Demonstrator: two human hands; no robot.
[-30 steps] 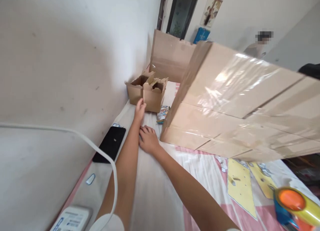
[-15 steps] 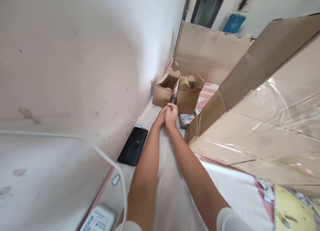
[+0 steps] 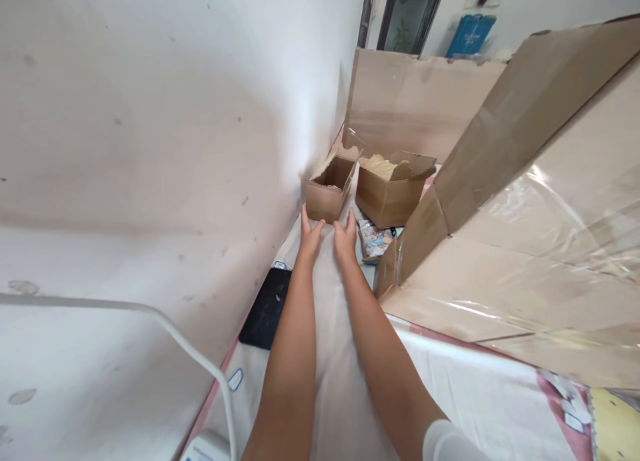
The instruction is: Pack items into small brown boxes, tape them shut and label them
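Flanking cardboard box (image 3: 324, 201); left hand (image 3: 311, 238), right hand (image 3: 345, 239)

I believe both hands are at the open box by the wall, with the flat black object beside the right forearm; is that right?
Not quite: the head view shows the flat black object beside the left forearm; the left hand and right hand are at that open box.

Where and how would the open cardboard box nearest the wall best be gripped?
Probably by the near panel of the cardboard box, from the person's side, fingers hooked over the rim: it stands upright with its top open, while the white wall crowds its left and a second box stands close on its right.
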